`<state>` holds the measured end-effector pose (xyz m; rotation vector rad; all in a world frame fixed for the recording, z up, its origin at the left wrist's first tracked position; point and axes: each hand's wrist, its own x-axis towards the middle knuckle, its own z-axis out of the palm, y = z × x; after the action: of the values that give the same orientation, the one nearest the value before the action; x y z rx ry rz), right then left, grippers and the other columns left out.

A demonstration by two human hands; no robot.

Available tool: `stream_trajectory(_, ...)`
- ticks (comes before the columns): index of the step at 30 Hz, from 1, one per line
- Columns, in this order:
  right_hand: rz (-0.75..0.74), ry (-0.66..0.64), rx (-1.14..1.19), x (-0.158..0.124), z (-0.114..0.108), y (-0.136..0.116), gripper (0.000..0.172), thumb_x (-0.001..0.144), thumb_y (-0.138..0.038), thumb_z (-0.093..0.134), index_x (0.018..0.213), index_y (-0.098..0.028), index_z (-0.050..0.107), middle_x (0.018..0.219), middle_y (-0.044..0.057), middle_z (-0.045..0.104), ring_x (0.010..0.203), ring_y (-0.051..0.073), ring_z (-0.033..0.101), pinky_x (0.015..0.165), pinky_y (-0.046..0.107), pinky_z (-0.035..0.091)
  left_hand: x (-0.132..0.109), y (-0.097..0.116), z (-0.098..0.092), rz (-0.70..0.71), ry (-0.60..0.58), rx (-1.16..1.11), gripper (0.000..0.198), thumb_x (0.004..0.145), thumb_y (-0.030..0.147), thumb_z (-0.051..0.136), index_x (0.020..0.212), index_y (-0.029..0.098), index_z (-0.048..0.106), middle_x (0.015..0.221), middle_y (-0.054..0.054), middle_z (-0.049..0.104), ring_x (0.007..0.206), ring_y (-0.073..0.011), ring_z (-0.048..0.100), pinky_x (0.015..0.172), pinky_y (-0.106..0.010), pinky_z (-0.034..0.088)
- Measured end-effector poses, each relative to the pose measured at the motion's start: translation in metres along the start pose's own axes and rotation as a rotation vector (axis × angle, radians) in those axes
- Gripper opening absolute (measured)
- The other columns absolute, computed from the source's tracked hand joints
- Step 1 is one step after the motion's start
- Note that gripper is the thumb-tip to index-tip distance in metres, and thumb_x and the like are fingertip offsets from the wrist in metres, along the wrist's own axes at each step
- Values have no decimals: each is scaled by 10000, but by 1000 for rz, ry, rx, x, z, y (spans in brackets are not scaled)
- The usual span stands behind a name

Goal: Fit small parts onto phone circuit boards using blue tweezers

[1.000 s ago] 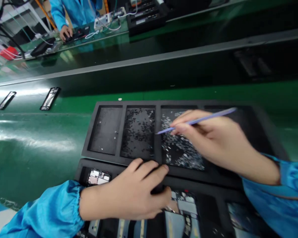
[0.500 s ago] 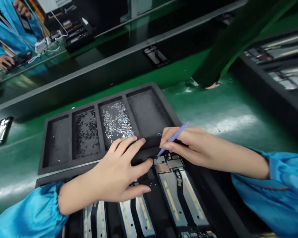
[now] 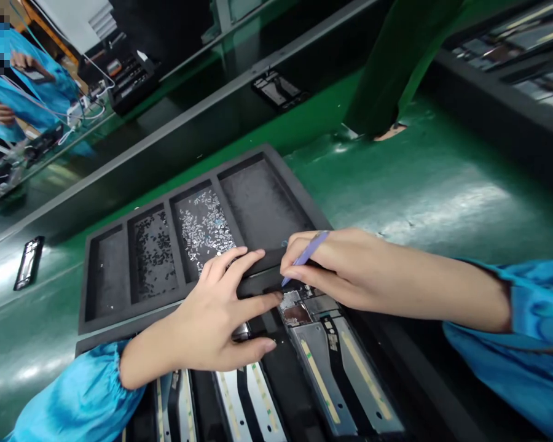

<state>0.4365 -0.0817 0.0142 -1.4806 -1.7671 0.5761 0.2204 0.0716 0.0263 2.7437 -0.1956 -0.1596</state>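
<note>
My right hand [image 3: 332,264] pinches a thin purple stick-like tool [image 3: 309,249], its narrow tip down at the top end of an opened phone body [image 3: 320,362]. That phone shows a circuit board, a black flex cable and yellow adhesive strips. Spread over the tray beside it is my left hand [image 3: 225,313], fingers apart, with the index fingertip at the board's upper left corner. Under and below the left hand lie more opened phones [image 3: 249,399], partly hidden. Just beyond my hands sits a black compartment tray [image 3: 276,150] holding small silvery pieces [image 3: 207,224] and small black pieces [image 3: 154,255].
A single phone part [image 3: 29,263] lies on the green bench [image 3: 442,184] at left, another phone frame [image 3: 279,89] at the back. A dark post [image 3: 387,67] rises beyond the tray. Upper right stands another phone tray [image 3: 479,80]. A person in blue [image 3: 41,80] works opposite.
The view has shifted a little. My right hand and the purple tool have tilted slightly, the tip now nearer the phone's upper left corner. My left hand stays spread in the same place.
</note>
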Motion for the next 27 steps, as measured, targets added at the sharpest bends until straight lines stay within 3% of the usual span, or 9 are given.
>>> stream_trajectory(10, 15, 0, -18, -1, 2, 2, 382, 1079, -364, 402, 846, -175, 638, 776, 29, 633, 671, 159, 588, 655, 310, 447, 1, -1, 4, 32, 51, 11, 506, 888, 414, 682, 1315, 152, 611, 1572, -238, 326, 1494, -469, 237, 1164, -717, 292)
stream_trajectory(27, -51, 29, -49, -3, 1, 1, 369, 1069, -306, 418, 805, -189, 648, 797, 46, 675, 751, 170, 630, 719, 315, 477, 4, 2, 6, 43, 8, 117, 471, 918, 369, 646, 1347, 179, 606, 1590, -247, 212, 1501, -503, 190, 1150, -720, 293)
